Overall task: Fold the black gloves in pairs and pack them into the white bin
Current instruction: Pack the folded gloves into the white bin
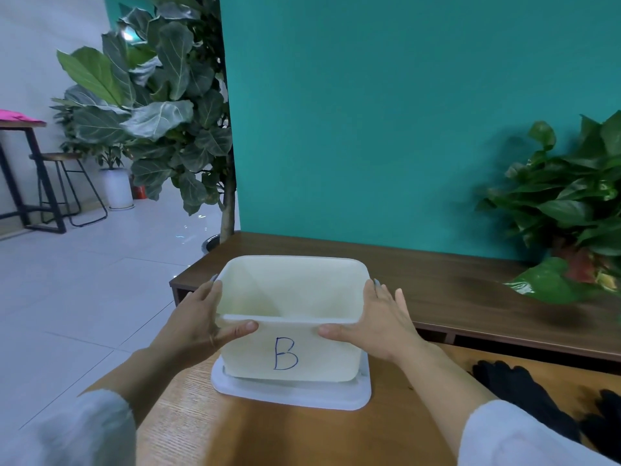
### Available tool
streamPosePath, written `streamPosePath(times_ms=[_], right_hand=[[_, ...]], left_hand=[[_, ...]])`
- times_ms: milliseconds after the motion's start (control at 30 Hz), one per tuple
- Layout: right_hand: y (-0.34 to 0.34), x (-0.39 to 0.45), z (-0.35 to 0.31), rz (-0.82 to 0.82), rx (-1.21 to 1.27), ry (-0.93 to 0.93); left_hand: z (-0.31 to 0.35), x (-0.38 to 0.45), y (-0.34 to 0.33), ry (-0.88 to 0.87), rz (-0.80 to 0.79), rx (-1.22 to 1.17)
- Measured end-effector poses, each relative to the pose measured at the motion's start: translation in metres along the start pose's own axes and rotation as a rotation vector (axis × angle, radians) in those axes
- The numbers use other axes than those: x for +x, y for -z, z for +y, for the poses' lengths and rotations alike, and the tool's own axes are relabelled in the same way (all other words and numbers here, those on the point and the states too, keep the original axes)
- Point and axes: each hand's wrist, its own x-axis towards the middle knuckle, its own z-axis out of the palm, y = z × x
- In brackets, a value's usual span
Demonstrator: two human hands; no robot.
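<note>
Two pale sleeves [77,428] fill the bottom corners, the forearms reaching forward to the white bin [292,348]. The bin stands upright on its flat white lid [289,395], near the far edge of a light wooden table [208,432], with a blue letter B drawn on its near wall; nothing shows inside it. The left hand [198,317] clasps the bin's left side, thumb laid along the near rim and fingers stretched flat against the outer wall. The right hand [373,317] mirrors it on the right side, thumb on the near rim, fingers straight along the wall. The black gloves [524,395] lie in a loose heap on the table at lower right, well apart from the bin and partly cut off by the frame. Behind the table runs a dark wooden shelf [437,284] against a teal wall [369,112]. A leafy potted plant [571,210] sits on the shelf at right, and a tall broad-leaved plant [161,105] stands on the tiled floor at left, with a stool [64,183] beyond it.
</note>
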Motion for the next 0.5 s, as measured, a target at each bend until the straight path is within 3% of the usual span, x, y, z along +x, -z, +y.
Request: streamPosePath(times_ms=[500], right_hand=[[0.007, -0.018, 0.001, 0.105, 0.128, 0.057]], left_hand=[[0.013, -0.014, 0.006, 0.021, 0.009, -0.077]])
